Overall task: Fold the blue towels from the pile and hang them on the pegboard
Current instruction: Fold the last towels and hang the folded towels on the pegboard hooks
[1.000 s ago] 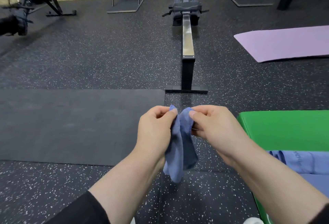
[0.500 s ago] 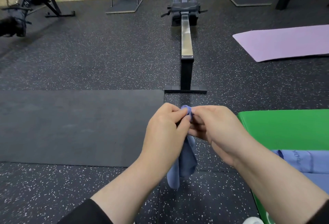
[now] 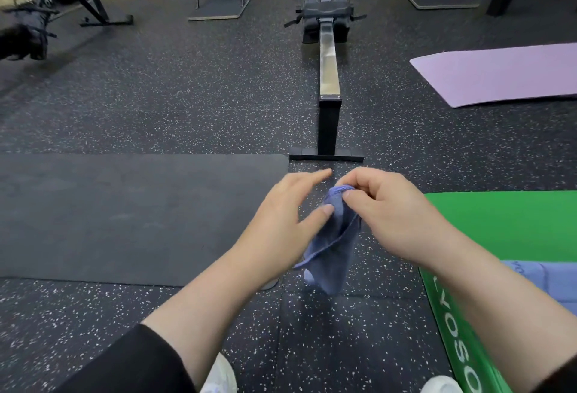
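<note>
The right hand is pinching the blue towel at its top; the left hand is lying spread, thumb touching it. Around them — a rowing machine, black mat, purple mat and green box, whose towel pile is being cut off by the right forearm.

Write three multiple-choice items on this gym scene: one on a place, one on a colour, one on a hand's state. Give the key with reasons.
1. Where does the purple mat lie?
A. on the floor, far right
B. under the rower
C. on the green box

2. What colour is the towel held up in the hands?
A. green
B. blue
C. white

3. How is the left hand set?
A. fist shut round the towel
B. fingers straight, thumb touching the towel
C. flat on the floor

Key:
1 A, it lies flat on the speckled floor, right of the rower.
2 B, the cloth hanging from the right hand is blue.
3 B, its fingers are stretched out while the right hand pinches the towel's top edge.
</note>
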Demonstrator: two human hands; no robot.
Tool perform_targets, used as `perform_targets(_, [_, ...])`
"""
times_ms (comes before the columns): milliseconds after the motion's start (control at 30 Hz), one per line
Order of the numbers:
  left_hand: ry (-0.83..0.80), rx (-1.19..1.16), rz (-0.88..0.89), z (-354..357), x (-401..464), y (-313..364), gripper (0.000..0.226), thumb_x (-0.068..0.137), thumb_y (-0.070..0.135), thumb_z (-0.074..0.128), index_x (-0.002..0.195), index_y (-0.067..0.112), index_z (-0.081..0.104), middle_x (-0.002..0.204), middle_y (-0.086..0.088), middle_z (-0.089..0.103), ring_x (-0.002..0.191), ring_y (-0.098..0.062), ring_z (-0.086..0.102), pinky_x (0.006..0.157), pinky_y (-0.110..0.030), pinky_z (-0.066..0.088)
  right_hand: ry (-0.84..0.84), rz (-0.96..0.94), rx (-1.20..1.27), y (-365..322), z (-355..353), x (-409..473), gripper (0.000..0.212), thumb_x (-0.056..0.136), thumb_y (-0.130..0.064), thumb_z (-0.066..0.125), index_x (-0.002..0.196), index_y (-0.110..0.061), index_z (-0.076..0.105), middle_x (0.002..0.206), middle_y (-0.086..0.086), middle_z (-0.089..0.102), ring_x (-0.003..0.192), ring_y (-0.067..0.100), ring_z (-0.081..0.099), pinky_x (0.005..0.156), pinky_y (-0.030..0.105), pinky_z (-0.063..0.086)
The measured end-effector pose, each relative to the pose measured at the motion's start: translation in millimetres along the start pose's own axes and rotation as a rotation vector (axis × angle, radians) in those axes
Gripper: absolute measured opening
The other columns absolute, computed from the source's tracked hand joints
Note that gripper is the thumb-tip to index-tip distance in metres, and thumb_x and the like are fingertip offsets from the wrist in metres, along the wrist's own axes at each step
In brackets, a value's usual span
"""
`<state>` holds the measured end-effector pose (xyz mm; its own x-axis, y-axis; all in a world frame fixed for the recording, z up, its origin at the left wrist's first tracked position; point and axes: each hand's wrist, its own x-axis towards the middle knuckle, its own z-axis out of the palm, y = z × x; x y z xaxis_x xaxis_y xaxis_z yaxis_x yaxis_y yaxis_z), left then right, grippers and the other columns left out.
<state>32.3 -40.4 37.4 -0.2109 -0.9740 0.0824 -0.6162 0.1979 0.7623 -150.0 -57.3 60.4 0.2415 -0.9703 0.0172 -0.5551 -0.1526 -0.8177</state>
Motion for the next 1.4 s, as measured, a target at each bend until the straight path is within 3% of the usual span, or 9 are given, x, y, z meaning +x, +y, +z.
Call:
perform_targets(67, [-0.082, -0.002, 0.025, 2.8, 0.7, -3.0, 0.033, 0.098, 0.032, 0.061, 0.130, 0.039, 0.060, 0.142, 0.022, 0.051, 0.132, 0.004, 0.043, 0.111, -0.026, 0.035, -0.025, -0.043, -0.059, -0.2, -2.8, -2.6, 0.022, 0.092, -0.010, 0.054, 0.083, -0.024, 0.068, 0.070, -0.004, 0.065, 0.062, 0.004, 0.048, 0.065, 0.030, 0.044])
perform_targets(167, [-0.145, -0.129, -0.056, 2.2, 1.7, -2.2, 0.007, 0.093, 0.031, 0.069, 0.100, 0.028, 0.067, 0.106, 0.016, 0.071, 0.100, 0.004, 0.061, 0.094, -0.019, 0.044, -0.012, -0.077, -0.105, 0.5, -8.8, -6.1, 0.023, 0.092, -0.011, 0.054, 0.083, -0.027, 0.067, 0.071, -0.011, 0.065, 0.063, 0.001, 0.049, 0.065, 0.029, 0.043])
perform_targets(300, [-0.194, -0.219, -0.092, 1.2, -0.8, -5.1, 0.012, 0.088, 0.018, 0.075, 0.092, 0.017, 0.064, 0.077, 0.006, 0.065, 0.070, -0.007, 0.054, 0.071, -0.027, 0.043, 0.040, -0.115, -0.187, 0.8, -14.7, -12.9, 0.023, 0.096, -0.009, 0.053, 0.086, -0.026, 0.065, 0.061, -0.027, 0.057, 0.060, -0.003, 0.050, 0.058, 0.012, 0.036])
perform_targets(500, [-0.233, -0.019, -0.154, -4.9, -17.3, -29.9, 0.008, 0.091, 0.020, 0.071, 0.089, 0.018, 0.063, 0.085, -0.008, 0.072, 0.069, -0.009, 0.053, 0.068, -0.029, 0.042, 0.129, -0.033, -0.223, 21.9, -19.1, -16.5, 0.022, 0.098, -0.012, 0.051, 0.092, -0.026, 0.067, 0.063, -0.035, 0.056, 0.063, -0.009, 0.051, 0.058, 0.009, 0.035])
perform_targets(700, [-0.157, 0.214, -0.245, -21.6, -40.5, -52.9, 0.007, 0.093, 0.019, 0.064, 0.088, 0.024, 0.063, 0.083, 0.002, 0.069, 0.073, -0.015, 0.056, 0.064, -0.026, 0.041, 0.167, 0.030, -0.215, 35.0, -10.8, -24.8, 0.020, 0.098, -0.013, 0.050, 0.091, -0.024, 0.065, 0.067, -0.009, 0.062, 0.057, 0.000, 0.050, 0.053, 0.015, 0.034])
perform_targets(1033, [0.001, 0.539, -0.540, -75.9, -66.6, -110.5, 0.027, 0.085, 0.004, 0.052, 0.089, 0.026, 0.067, 0.085, -0.002, 0.069, 0.082, -0.031, 0.061, 0.063, -0.031, 0.042, 0.284, 0.116, -0.226, 43.6, -15.6, -27.0, 0.020, 0.100, -0.013, 0.050, 0.096, -0.022, 0.068, 0.077, -0.008, 0.064, 0.070, 0.015, 0.053, 0.057, 0.023, 0.034])
perform_targets(1200, [-0.068, 0.142, -0.724, -94.4, -71.5, -113.7, 0.021, 0.087, 0.005, 0.053, 0.089, 0.018, 0.070, 0.060, -0.002, 0.068, 0.042, -0.019, 0.055, 0.049, -0.023, 0.037, 0.224, 0.182, -0.282, 66.5, -18.6, -29.8, 0.020, 0.099, -0.013, 0.052, 0.092, -0.022, 0.069, 0.082, 0.002, 0.070, 0.067, 0.015, 0.055, 0.058, 0.022, 0.037])
perform_targets(1267, [-0.072, -0.089, -0.743, -96.6, -72.8, -106.5, 0.020, 0.090, 0.003, 0.051, 0.091, 0.015, 0.066, 0.053, -0.001, 0.058, 0.039, -0.016, 0.045, 0.046, -0.020, 0.029, 0.200, 0.222, -0.289, 73.6, -20.5, -33.2, 0.020, 0.099, -0.013, 0.052, 0.097, -0.019, 0.071, 0.085, 0.006, 0.071, 0.068, 0.021, 0.056, 0.059, 0.022, 0.038])
perform_targets(1400, [0.017, -0.478, -0.694, -100.4, -69.8, -90.3, 0.018, 0.094, 0.003, 0.054, 0.092, 0.017, 0.065, 0.052, -0.001, 0.046, 0.038, -0.012, 0.039, 0.044, -0.019, 0.036, 0.204, 0.223, -0.256, 68.5, -30.7, -40.8, 0.020, 0.099, -0.011, 0.054, 0.092, -0.022, 0.069, 0.086, 0.005, 0.072, 0.077, 0.026, 0.060, 0.064, 0.021, 0.039])
